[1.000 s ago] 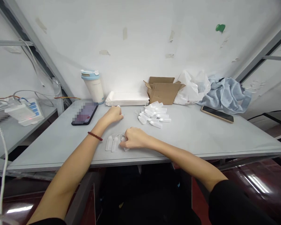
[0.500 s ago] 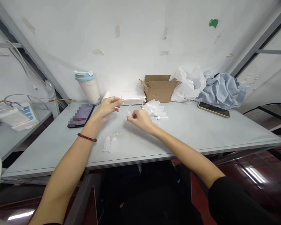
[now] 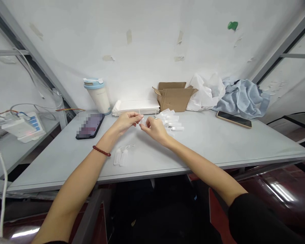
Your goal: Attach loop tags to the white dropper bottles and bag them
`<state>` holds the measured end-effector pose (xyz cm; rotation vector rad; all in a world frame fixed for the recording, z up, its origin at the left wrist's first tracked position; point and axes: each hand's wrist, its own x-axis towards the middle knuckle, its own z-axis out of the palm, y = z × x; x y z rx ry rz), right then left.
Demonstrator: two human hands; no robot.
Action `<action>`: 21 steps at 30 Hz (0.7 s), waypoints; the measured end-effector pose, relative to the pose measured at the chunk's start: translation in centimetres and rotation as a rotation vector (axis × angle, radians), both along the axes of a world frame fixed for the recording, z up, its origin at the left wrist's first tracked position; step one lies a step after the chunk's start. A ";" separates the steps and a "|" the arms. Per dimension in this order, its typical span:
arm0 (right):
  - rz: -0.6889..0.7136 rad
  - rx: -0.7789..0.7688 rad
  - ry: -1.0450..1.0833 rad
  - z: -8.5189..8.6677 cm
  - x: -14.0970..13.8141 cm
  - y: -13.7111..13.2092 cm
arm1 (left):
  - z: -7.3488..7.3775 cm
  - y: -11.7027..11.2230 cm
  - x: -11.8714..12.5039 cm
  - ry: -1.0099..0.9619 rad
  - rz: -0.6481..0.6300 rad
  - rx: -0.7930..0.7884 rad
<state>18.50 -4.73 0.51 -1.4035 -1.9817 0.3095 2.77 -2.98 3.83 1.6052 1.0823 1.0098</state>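
Compared with half a second earlier, the head view shows the left hand [image 3: 128,122] shifted toward the right hand [image 3: 156,128], so that the fingertips nearly meet, left of and in front of the cardboard box [image 3: 173,102]. Right thumb and fingers grip a small translucent bottle [image 3: 143,121], largely masked by them; its outline is faint. Left fingers are bent at its upper end; whether they close on it cannot be told. Two similar bottles [image 3: 120,157] lie farther left and forward of the box, their thin tubes blending into the pale table [image 3: 205,144]. Directly before the box, a bottle pile [image 3: 170,118] is partly covered by the right hand. Left of the box stands a white stack [image 3: 137,106]. The box's flaps are raised, its inside hidden. Well left of the box, a phone [image 3: 91,125] has a partly pixelated screen.
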 end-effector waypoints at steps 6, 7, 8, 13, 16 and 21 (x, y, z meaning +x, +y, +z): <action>-0.001 0.050 -0.021 -0.4 0.1 0.4 | 0.3 -0.1 -0.3 0.021 0.001 -0.038; 0.003 0.050 0.001 -0.5 0.1 0.4 | 0.2 0.0 -0.3 0.009 -0.009 -0.051; 0.009 0.046 0.031 -0.5 0.2 0.5 | 0.2 0.1 -0.4 -0.007 -0.020 -0.064; 0.098 -0.016 0.218 -0.8 0.4 0.6 | -0.1 0.6 -0.9 -0.135 -0.081 -0.121; 0.137 -0.041 0.262 -1.0 0.5 0.6 | -0.1 0.9 -1.3 -0.156 -0.106 -0.153; 0.120 -0.006 0.210 -1.1 0.7 0.8 | -0.3 0.8 -1.3 -0.132 -0.125 -0.149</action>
